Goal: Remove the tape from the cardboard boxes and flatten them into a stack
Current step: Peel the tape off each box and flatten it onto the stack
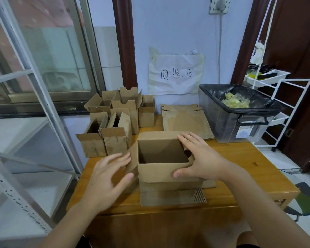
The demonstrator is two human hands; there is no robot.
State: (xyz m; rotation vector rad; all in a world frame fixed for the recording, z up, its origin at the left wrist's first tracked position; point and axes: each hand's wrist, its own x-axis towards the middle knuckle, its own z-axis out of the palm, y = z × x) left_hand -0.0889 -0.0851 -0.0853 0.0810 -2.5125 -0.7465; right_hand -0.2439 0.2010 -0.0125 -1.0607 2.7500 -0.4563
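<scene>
An open brown cardboard box point(161, 169) stands on the wooden table point(240, 172) with its top flaps spread. My right hand point(200, 158) lies over the box's right flap, fingers straight and thumb against the front flap. My left hand point(107, 178) is at the box's left flap with fingers spread and relaxed, touching or just short of the flap. A flattened box point(184, 120) lies at the back of the table. Several open boxes point(115, 120) stand grouped at the back left.
A clear bin with a black liner point(229, 119) holds crumpled tape at the back right. A white wire rack point(279, 108) stands right of the table. A metal shelf frame point(43, 104) and a window are on the left. A paper sign point(175, 74) hangs on the wall.
</scene>
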